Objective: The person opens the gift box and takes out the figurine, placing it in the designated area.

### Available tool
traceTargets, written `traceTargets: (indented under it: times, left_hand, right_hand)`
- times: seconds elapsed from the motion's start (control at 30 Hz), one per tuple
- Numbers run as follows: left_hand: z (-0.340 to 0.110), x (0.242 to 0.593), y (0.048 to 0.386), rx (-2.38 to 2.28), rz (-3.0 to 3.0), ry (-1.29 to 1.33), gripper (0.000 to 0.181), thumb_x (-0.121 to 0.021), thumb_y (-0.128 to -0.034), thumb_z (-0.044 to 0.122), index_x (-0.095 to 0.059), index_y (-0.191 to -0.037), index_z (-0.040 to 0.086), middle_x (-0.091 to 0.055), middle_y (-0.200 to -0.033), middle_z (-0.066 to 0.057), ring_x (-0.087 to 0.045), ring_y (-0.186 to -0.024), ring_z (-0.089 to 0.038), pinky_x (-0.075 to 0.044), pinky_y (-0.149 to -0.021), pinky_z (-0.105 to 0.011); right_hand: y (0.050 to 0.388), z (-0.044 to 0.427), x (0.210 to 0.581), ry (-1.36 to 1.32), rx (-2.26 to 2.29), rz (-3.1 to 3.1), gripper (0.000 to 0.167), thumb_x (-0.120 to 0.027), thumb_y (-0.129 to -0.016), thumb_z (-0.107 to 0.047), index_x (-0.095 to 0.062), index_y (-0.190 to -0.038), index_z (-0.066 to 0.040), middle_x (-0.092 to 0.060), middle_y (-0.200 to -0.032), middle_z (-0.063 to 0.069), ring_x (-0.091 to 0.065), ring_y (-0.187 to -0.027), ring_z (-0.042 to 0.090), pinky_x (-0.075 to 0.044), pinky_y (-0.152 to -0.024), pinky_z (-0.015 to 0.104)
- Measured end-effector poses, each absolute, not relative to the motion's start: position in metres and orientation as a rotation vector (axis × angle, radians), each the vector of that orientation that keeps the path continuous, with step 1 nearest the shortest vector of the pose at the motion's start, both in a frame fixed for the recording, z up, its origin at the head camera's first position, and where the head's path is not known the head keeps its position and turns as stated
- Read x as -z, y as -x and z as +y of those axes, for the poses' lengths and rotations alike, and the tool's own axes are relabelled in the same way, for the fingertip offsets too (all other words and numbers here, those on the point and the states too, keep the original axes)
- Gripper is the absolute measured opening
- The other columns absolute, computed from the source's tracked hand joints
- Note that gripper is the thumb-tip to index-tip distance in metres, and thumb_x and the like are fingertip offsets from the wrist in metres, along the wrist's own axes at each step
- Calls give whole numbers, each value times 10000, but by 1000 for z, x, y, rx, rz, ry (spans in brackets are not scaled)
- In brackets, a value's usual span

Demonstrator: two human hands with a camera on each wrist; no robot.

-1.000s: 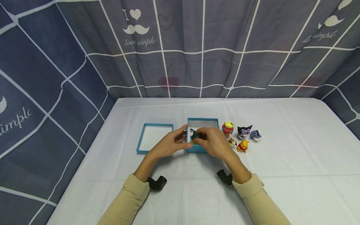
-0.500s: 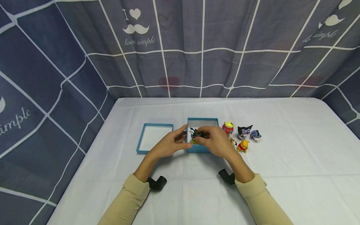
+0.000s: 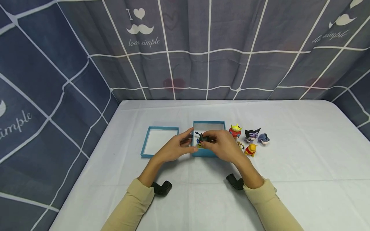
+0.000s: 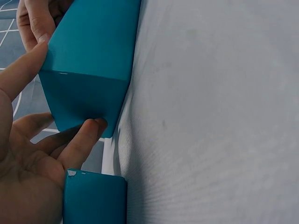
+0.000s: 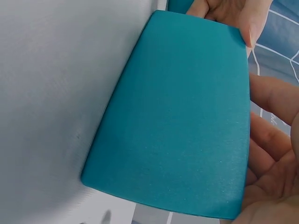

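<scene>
A blue open box (image 3: pixel 204 153) stands on the white-covered table between the two hands. My left hand (image 3: pixel 170 150) is at its left side in the head view. The thumb touches the near corner of the box (image 4: pixel 91 42) and extended fingertips rest against its side wall in the left wrist view. My right hand (image 3: pixel 224 146) reaches over the box, pinching a small dark figurine (image 3: pixel 200 138) with blue and yellow parts. The hand covers much of that figurine. In the right wrist view the box wall (image 5: pixel 182 112) hides it, with the right fingers above the rim.
A shallow blue-rimmed lid (image 3: pixel 158 143) lies left of the box. To the right stand a green-headed alien figurine in red (image 3: pixel 235 131), a black-hooded figurine (image 3: pixel 252 135), a blue donkey figurine (image 3: pixel 263 139), a yellow bear figurine (image 3: pixel 251 149) and a partly hidden small figurine (image 3: pixel 240 145).
My right wrist and forearm have shifted slightly to the right, while the fingers stay on the dark figurine over the box. The left hand keeps its place at the box.
</scene>
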State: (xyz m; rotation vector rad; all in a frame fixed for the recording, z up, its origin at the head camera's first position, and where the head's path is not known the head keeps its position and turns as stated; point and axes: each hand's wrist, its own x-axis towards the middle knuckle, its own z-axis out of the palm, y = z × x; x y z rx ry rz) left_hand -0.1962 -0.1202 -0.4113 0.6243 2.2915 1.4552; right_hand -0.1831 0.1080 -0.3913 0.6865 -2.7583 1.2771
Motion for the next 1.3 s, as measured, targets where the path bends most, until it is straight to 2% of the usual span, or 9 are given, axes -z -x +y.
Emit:
traceTargets:
  times: [0.3,0.67,0.83,1.1,1.3]
  left_hand:
    - [-120,412,197,-1456,2298,-613,834,-720,-924,306,-228,-1588,191,-255,-1598,-30,-422,-1367,-283,-390,-1093,-406]
    - [-119,409,197,-1465,2294,-598,836,-727,-921,299,-232,-1586,192,-268,-1594,-27,-421,-1368,-282,-385,-1097,-392]
    - [-120,409,197,-1467,2287,-593,839,-728,-920,299,-232,-1587,184,-271,-1594,-32,-423,-1367,-285,-380,-1100,-391]
    - [-119,409,197,-1464,2290,-577,862,-741,-906,322,-232,-1587,175,-281,-1590,-45,-426,-1366,-274,-378,-1101,-396]
    - [-119,409,197,-1458,2312,-570,859,-749,-899,314,-250,-1582,162,-311,-1574,-82,-442,-1355,-267,-388,-1093,-383]
  right_hand:
    - [179,110,383,-663,-1260,-2740,278,-749,-886,-170,-737,-1131,-40,-722,-1048,55,-666,-855,168,-557,-711,366]
    - [175,116,364,-642,-1327,-2720,235,-751,-882,-144,-742,-1094,-43,-724,-982,10,-687,-869,137,-572,-737,362]
    - [174,122,356,-638,-1322,-2729,215,-734,-897,-152,-742,-1090,-57,-724,-938,-12,-680,-840,124,-554,-703,351]
    - [172,135,347,-656,-1342,-2752,206,-725,-905,-147,-739,-1093,-64,-723,-937,-15,-690,-858,126,-562,-738,358]
    - [168,144,342,-629,-1406,-2809,200,-719,-907,-142,-725,-1093,-67,-722,-916,12,-682,-756,226,-551,-532,331]
